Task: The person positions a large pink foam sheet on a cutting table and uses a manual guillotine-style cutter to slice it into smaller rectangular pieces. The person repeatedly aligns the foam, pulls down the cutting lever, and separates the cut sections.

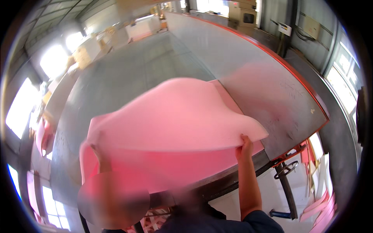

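Note:
A large, thin pink sheet, foam by its look [175, 120], bulges up in the middle above the grey table. My right hand [244, 149] pinches its near right edge, thumb on top. At the left edge of the sheet, my left hand [101, 159] is closed on the pink material, though blur softens its fingers. Beneath the raised sheet lies a deeper pink layer [171, 169], reaching the table's near edge. I cannot tell whether it is a second sheet or a fold of the same one. A blurred round patch covers my left forearm.
The long grey table [136, 64] runs away from me. An upright grey panel with a red edge [241, 50] borders its right side. A dark metal frame [285, 190] stands below at the right, near pink and white offcuts [320, 206]. Bright windows line the left.

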### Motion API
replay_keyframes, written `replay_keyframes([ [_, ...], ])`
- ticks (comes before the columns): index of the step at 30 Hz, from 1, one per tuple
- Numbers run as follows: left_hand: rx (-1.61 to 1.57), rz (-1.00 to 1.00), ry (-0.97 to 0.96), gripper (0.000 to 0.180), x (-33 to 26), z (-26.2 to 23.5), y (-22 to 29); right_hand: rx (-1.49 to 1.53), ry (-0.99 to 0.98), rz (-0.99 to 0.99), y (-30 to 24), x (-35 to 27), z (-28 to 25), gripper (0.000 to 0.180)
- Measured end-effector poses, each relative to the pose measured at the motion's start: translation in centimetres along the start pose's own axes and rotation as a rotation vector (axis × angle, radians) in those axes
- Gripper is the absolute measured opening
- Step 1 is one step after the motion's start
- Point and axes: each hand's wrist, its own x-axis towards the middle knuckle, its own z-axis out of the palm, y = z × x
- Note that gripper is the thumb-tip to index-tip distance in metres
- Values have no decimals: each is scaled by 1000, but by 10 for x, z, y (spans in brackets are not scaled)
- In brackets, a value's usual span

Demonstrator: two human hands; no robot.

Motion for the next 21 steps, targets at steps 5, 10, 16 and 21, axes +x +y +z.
replay_keyframes([
  [5, 176, 249, 128, 33, 62, -138, 53, 0, -166, 192, 127, -113, -14, 48],
  [10, 648, 605, -6, 31, 101, -235, 109, -18, -423, 397, 225, -147, -10, 41],
  [16, 692, 548, 368, 35, 41, -204, 158, -13, -704, 770, 249, -100, -23, 45],
  [21, 92, 398, 48, 35, -56, -135, 131, -115, -865, 816, 250, -60, -47, 45],
])
